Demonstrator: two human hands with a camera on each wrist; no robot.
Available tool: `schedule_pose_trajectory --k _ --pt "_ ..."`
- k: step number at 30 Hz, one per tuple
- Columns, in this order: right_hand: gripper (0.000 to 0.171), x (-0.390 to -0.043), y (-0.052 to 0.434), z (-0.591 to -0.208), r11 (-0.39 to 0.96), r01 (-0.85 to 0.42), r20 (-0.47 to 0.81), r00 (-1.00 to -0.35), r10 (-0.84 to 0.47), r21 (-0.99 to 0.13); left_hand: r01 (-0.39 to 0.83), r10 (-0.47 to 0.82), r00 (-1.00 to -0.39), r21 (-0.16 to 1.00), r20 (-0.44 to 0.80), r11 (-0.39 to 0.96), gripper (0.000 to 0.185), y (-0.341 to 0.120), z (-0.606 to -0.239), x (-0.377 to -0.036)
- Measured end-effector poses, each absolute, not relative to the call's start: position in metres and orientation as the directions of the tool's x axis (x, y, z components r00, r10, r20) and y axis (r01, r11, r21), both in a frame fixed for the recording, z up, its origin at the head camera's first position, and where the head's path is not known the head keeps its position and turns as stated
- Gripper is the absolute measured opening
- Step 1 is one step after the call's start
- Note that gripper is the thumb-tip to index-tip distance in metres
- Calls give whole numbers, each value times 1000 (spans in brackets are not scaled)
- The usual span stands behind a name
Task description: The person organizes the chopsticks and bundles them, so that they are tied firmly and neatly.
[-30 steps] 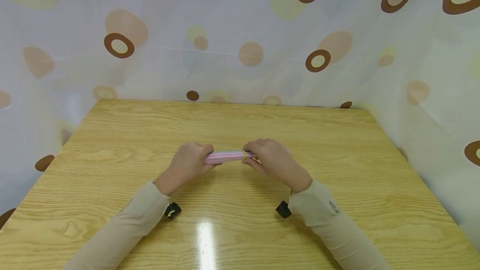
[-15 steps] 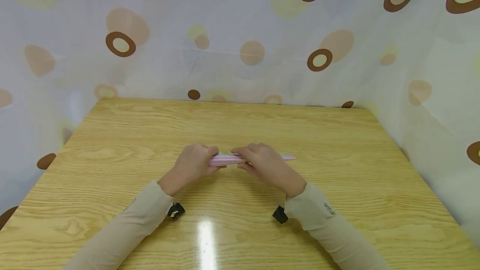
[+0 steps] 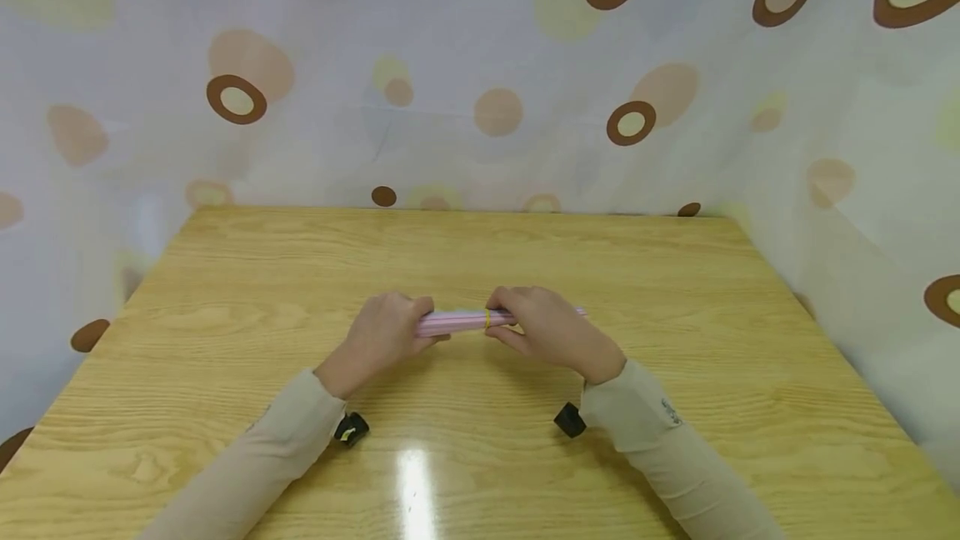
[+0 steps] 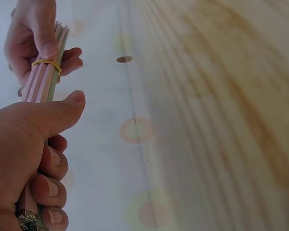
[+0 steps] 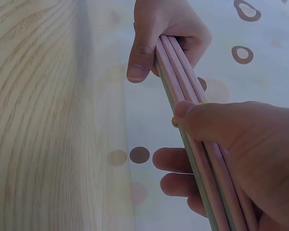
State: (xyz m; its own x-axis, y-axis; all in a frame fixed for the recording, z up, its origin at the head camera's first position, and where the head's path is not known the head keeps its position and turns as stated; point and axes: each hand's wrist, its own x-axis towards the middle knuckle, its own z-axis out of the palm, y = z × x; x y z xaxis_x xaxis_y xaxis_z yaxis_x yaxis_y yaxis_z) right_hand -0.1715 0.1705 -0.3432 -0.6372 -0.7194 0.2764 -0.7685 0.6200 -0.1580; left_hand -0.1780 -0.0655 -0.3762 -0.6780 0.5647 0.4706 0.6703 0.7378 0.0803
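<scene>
Since half a second ago the right hand [image 3: 551, 330] has slid back toward the bundle's right end, baring the yellow rubber band [image 3: 487, 320]. Both hands grip the bundle of pink pencils [image 3: 457, 321] above the middle of the surface [image 3: 675, 273], the left hand [image 3: 384, 330] curled round its left end. The banding step seems under way; next, seating the band likely needs a steady left grip.

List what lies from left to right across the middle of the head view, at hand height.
Bare table → left hand gripping one end of the bundle → exposed stretch of the pink pencil bundle → yellow rubber band → right hand → pencil tips → bare table.
</scene>
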Motion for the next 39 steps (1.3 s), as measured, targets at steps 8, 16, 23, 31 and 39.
schedule_pose_trajectory --k 8,16,23,31,39 --pt "26 -173 160 -354 576 -815 408 -547 -731 -62 688 580 -645 47 497 725 33 -65 -376 -177" --pt "35 -167 151 -363 566 -824 446 -515 -732 -23 708 602 -615 20 508 706 33 -60 -377 -175" --pt "37 -165 149 -366 563 -826 433 -521 -736 -36 709 613 -616 9 494 705 33 -60 -380 -172" --pt "45 -170 148 -363 527 -849 428 -493 -757 -45 712 612 -610 10 504 702 33 -62 -378 -174" --pt "40 -177 162 -358 651 -759 367 -606 -706 -2 658 571 -665 15 480 753 36 -68 -376 -180"
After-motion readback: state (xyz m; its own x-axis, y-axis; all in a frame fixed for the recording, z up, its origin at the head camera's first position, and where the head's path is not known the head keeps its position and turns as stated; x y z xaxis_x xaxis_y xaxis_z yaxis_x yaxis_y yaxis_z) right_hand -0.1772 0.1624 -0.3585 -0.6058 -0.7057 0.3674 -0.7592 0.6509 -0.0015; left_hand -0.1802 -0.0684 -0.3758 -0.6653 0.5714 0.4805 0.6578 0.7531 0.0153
